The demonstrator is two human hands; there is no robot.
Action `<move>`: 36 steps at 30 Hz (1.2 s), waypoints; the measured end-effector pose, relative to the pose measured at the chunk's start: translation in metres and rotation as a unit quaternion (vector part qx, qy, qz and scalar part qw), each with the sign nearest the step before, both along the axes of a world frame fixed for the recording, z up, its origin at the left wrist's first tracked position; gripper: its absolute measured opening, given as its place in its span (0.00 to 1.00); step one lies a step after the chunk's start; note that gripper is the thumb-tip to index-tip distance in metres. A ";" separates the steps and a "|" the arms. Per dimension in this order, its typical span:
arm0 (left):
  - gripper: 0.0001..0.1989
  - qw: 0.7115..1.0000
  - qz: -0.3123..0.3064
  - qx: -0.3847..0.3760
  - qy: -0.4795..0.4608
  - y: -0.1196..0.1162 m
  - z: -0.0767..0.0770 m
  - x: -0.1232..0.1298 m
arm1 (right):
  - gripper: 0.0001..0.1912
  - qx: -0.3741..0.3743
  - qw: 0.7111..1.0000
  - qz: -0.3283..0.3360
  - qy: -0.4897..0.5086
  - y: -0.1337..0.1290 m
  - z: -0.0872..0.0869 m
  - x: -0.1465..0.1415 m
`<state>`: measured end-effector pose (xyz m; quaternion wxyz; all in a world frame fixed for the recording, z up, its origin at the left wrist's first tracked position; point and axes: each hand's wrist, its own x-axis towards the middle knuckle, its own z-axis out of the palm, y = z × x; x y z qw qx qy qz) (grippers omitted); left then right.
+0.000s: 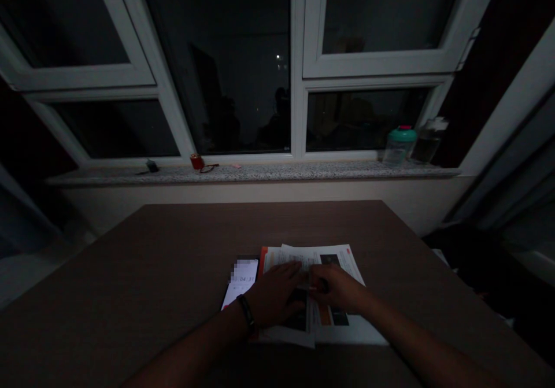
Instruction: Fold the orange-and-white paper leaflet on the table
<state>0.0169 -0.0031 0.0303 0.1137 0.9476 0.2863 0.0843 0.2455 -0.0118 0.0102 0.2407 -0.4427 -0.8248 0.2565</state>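
A printed booklet or magazine (353,331) with pictures and an orange left edge lies open on the table, some of its pages slightly askew. My left hand (277,295), with a dark band at the wrist, rests on the left page with its fingers stretched out. Close to the middle fold, my right hand (336,288) is closed, its fingers curled together against the paper. Whatever is between those fingers is hidden. A lit phone (240,284) showing a timer lies just left of the booklet, near my left hand.
The brown table (195,232) reaches toward a stone windowsill (269,172). On the sill stand a shaker bottle (399,145) with a teal lid, a clear bottle (428,140), a small red container (196,162) and a small dark bottle (151,166). The room is dim.
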 end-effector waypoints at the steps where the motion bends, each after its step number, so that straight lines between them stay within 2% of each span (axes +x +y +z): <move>1: 0.30 1.000 -0.003 -0.003 -0.002 0.000 0.001 0.000 | 0.07 0.008 1.000 -0.018 0.000 0.002 -0.001 0.001; 4: 0.32 1.000 -0.007 0.001 0.004 -0.001 0.000 -0.001 | 0.06 0.028 0.996 -0.085 0.012 0.009 -0.004 0.007; 7: 0.34 1.000 0.009 0.006 0.025 -0.002 -0.004 -0.001 | 0.06 0.029 0.993 -0.113 0.030 0.015 -0.008 0.011; 10: 0.34 1.000 0.013 0.011 0.025 -0.003 -0.005 -0.001 | 0.07 0.025 0.995 -0.095 0.034 0.014 -0.009 0.011; 14: 0.34 1.000 0.016 0.005 0.026 -0.004 -0.002 0.001 | 0.07 0.004 1.000 -0.020 0.018 0.005 -0.002 0.006; 17: 0.35 1.000 0.019 0.000 0.022 -0.005 -0.001 0.002 | 0.08 -0.012 1.000 0.009 0.006 -0.002 0.003 0.004; 20: 0.35 1.000 0.026 0.002 0.013 -0.004 -0.004 0.002 | 0.07 -0.009 1.000 -0.008 0.010 -0.001 0.001 0.004; 24: 0.35 0.999 0.038 0.010 0.023 -0.003 -0.008 0.002 | 0.07 0.021 0.995 -0.086 0.046 0.009 -0.009 0.008; 27: 0.35 0.999 0.039 0.013 0.025 -0.002 -0.008 0.002 | 0.07 0.020 0.994 -0.093 0.059 0.015 -0.011 0.011; 31: 0.34 0.999 0.036 0.013 0.019 -0.002 -0.006 0.004 | 0.08 0.013 0.997 -0.056 0.042 0.011 -0.006 0.011; 36: 0.35 0.999 0.035 0.007 0.024 -0.004 0.000 0.004 | 0.09 -0.023 0.998 0.047 0.017 -0.001 0.002 0.008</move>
